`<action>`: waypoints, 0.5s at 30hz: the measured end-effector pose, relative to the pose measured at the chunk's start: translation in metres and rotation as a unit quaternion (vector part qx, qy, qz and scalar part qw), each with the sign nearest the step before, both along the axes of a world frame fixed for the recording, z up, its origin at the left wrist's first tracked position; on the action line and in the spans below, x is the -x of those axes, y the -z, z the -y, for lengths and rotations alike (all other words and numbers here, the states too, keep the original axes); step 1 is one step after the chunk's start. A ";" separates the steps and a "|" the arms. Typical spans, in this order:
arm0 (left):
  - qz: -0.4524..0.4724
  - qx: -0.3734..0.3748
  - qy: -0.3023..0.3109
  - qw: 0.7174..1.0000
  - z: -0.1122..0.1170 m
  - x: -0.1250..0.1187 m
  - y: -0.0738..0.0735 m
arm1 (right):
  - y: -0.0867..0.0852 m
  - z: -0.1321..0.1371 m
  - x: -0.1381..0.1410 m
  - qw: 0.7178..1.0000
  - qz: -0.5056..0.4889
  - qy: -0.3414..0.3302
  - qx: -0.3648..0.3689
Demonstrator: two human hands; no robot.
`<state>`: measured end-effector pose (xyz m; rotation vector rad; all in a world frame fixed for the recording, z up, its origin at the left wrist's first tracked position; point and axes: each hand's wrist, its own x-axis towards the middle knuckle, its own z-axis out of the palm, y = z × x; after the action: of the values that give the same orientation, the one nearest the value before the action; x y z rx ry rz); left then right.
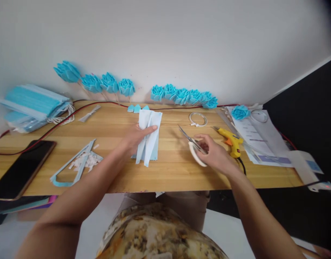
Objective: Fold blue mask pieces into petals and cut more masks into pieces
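Note:
My left hand (137,138) is closed on folded pale blue mask fabric (148,144), its thumb lying across the front of the sheets. The fabric is held just over the middle of the table, and its lower edges fan apart. To the right, my right hand (211,149) grips a pair of scissors (193,142) with white handles. The blades point up and left, away from me, and appear slightly parted. Behind the fabric, several small blue cut petals (137,108) lie in a row. White scraps (85,160) and cut mask edging (61,183) lie left of my left forearm.
Blue fabric flowers (110,83) on sticks lean along the wall. A stack of blue masks (35,102) and a phone (23,167) lie left. A yellow glue gun (231,140), a tape ring (198,119) and papers (258,136) lie right. A red-black cable (57,126) crosses the table.

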<state>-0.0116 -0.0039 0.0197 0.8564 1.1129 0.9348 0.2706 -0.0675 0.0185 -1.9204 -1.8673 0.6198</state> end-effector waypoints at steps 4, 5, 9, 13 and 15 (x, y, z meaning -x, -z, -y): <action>0.003 0.010 0.008 1.000 0.002 -0.001 -0.007 | -0.012 -0.011 0.005 0.955 -0.272 -0.098 0.062; 0.003 0.008 0.008 1.000 0.002 -0.001 -0.009 | -0.015 -0.013 0.010 0.943 -0.301 -0.120 0.078; -0.002 -0.005 0.010 1.000 0.002 0.000 -0.012 | -0.022 -0.023 0.032 0.928 -0.311 -0.169 0.117; -0.017 -0.010 0.036 0.999 0.002 0.002 -0.010 | -0.026 -0.033 0.047 0.931 -0.270 -0.199 0.144; -0.025 -0.016 0.044 0.999 0.002 0.002 -0.010 | -0.027 -0.037 0.051 0.929 -0.268 -0.205 0.154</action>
<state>-0.0132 -0.0059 0.0293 0.9504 1.0967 0.8649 0.2193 -0.0306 0.0451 -1.3099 -1.8721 1.4796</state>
